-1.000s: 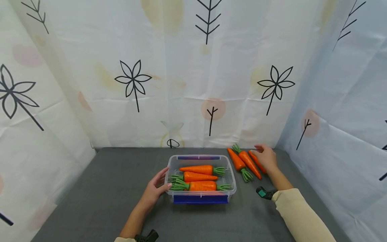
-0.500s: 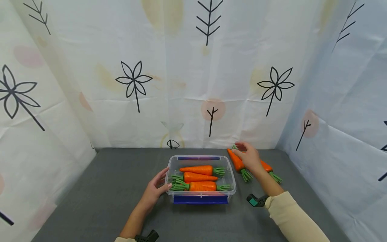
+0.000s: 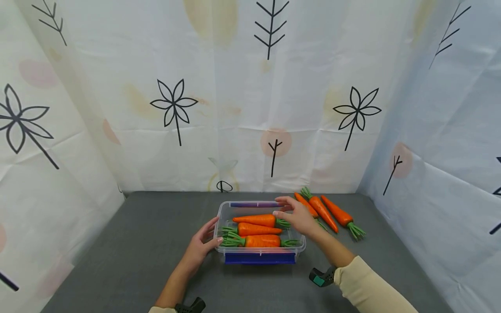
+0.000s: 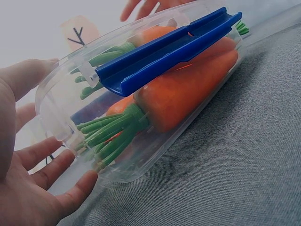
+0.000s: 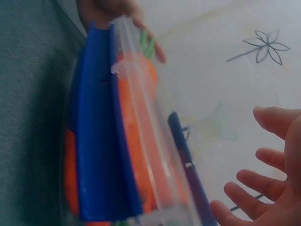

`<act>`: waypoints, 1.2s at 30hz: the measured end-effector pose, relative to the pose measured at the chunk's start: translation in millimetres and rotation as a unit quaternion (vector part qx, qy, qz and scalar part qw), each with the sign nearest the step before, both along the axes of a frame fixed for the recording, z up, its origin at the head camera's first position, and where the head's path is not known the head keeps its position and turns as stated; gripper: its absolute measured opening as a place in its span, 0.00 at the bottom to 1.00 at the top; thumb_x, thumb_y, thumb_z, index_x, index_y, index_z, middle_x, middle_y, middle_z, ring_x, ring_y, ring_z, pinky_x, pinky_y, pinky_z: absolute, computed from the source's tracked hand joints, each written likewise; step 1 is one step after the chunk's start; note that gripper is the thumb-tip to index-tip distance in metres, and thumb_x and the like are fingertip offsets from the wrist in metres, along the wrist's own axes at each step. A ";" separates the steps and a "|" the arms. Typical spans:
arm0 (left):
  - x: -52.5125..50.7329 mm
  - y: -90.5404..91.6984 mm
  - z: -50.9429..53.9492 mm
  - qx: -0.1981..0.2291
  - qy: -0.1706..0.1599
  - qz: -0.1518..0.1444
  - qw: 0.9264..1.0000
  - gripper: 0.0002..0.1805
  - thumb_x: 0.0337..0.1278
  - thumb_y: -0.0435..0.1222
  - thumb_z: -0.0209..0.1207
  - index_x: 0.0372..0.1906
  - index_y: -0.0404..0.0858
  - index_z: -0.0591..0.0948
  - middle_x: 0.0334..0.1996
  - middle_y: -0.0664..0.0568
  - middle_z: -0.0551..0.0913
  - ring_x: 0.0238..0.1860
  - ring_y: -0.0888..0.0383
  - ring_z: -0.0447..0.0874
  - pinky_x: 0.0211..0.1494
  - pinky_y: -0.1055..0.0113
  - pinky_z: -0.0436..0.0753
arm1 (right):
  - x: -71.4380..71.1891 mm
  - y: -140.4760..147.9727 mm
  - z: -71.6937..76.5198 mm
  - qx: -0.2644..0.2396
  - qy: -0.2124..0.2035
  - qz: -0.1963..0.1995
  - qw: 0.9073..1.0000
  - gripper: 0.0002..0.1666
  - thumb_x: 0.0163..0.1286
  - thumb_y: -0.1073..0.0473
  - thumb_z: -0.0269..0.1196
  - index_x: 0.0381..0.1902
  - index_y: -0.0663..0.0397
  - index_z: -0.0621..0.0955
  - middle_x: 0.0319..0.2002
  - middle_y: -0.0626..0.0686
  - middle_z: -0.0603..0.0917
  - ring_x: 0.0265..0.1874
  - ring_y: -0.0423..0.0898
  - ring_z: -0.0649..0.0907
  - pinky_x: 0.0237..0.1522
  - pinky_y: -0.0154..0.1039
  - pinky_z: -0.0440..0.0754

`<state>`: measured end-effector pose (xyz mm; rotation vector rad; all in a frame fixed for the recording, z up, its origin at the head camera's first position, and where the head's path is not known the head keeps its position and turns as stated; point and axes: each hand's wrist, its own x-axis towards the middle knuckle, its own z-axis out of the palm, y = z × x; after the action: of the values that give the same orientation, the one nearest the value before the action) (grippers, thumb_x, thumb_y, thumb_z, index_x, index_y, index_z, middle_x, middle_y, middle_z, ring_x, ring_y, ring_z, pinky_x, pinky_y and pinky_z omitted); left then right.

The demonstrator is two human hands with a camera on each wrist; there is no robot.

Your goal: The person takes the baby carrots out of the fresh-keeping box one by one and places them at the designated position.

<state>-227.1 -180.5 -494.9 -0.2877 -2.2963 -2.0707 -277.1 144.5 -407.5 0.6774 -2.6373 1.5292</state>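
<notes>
Grey fabric-covered bench (image 3: 133,252), centre to back right corner

Left hand (image 3: 203,240): fingers spread, touching the left end of one rectangular clear plastic box with blue latches (image 3: 260,250), near mid back edge.
Inside: orange carrots with green tops (image 3: 258,228).
Right hand (image 3: 299,216): fingers wide, holding nothing, at the box's back right.
Three further carrots (image 3: 322,212), toward the back right corner.

Soft, even light fills the head view, while the plastic food container (image 5: 151,136) blurs in the dimmer right-wrist view.
</notes>
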 end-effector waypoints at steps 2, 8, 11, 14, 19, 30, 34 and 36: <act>-0.3 0.1 0.1 0.000 0.000 -0.002 1.000 0.34 0.61 0.36 0.63 0.72 0.46 0.66 0.68 0.36 0.65 0.66 0.37 0.65 0.62 0.42 0.68 | 2.6 -4.5 -2.6 0.006 -0.012 0.018 1.000 0.29 0.69 0.54 0.64 0.64 0.61 0.72 0.57 0.62 0.76 0.53 0.60 0.77 0.49 0.53 0.79; 0.7 0.9 1.8 0.006 -0.004 -0.003 1.000 0.34 0.61 0.36 0.62 0.72 0.46 0.66 0.68 0.35 0.64 0.66 0.36 0.64 0.63 0.41 0.67 | 6.0 -15.9 -8.8 0.038 -0.058 0.059 0.996 0.31 0.69 0.48 0.64 0.65 0.55 0.72 0.58 0.61 0.77 0.54 0.58 0.77 0.50 0.54 0.78; 1.0 1.0 2.2 0.008 -0.005 -0.002 1.000 0.34 0.61 0.36 0.63 0.72 0.46 0.66 0.68 0.35 0.64 0.66 0.36 0.64 0.63 0.41 0.67 | 7.1 -21.5 -10.2 0.056 -0.078 0.079 0.992 0.31 0.68 0.47 0.64 0.65 0.54 0.73 0.59 0.62 0.76 0.54 0.57 0.77 0.52 0.54 0.77; 0.9 0.9 2.2 0.012 -0.006 -0.003 1.000 0.34 0.61 0.36 0.63 0.72 0.46 0.66 0.68 0.35 0.64 0.66 0.36 0.64 0.62 0.41 0.68 | 7.6 -26.2 -11.5 0.074 -0.092 0.104 0.987 0.30 0.68 0.50 0.64 0.64 0.55 0.73 0.60 0.61 0.76 0.53 0.55 0.77 0.51 0.53 0.77; 1.5 1.3 3.4 0.011 -0.009 -0.001 1.000 0.34 0.61 0.35 0.62 0.72 0.46 0.67 0.68 0.35 0.65 0.65 0.37 0.65 0.62 0.42 0.68 | 7.5 -29.2 -14.3 0.101 -0.101 0.146 0.979 0.30 0.68 0.50 0.64 0.63 0.58 0.74 0.58 0.58 0.77 0.35 0.50 0.77 0.38 0.45 0.78; 0.7 1.9 2.5 0.006 -0.011 0.004 1.000 0.34 0.61 0.35 0.63 0.72 0.46 0.67 0.68 0.35 0.65 0.65 0.37 0.65 0.62 0.41 0.68 | 13.2 -34.9 -8.2 0.173 -0.100 0.190 0.961 0.28 0.67 0.46 0.64 0.62 0.51 0.77 0.52 0.47 0.81 0.46 0.46 0.79 0.49 0.46 0.77; 0.6 1.7 1.8 0.004 -0.008 0.004 1.000 0.34 0.61 0.35 0.62 0.72 0.46 0.66 0.68 0.35 0.65 0.65 0.38 0.66 0.62 0.42 0.68 | 14.5 -38.7 -7.7 0.191 -0.101 0.211 0.953 0.30 0.67 0.44 0.64 0.63 0.50 0.76 0.52 0.46 0.81 0.48 0.44 0.79 0.50 0.43 0.77; 0.7 1.8 1.6 0.005 -0.005 0.003 1.000 0.34 0.61 0.35 0.62 0.72 0.45 0.66 0.68 0.35 0.65 0.65 0.37 0.66 0.62 0.42 0.68 | 14.3 -40.7 -9.2 0.197 -0.097 0.219 0.950 0.31 0.67 0.43 0.64 0.64 0.49 0.75 0.52 0.45 0.80 0.47 0.42 0.79 0.50 0.42 0.77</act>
<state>-226.4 -178.7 -493.4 -0.2715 -2.2880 -2.0863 -262.8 103.8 -416.7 1.2734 -3.1428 1.1861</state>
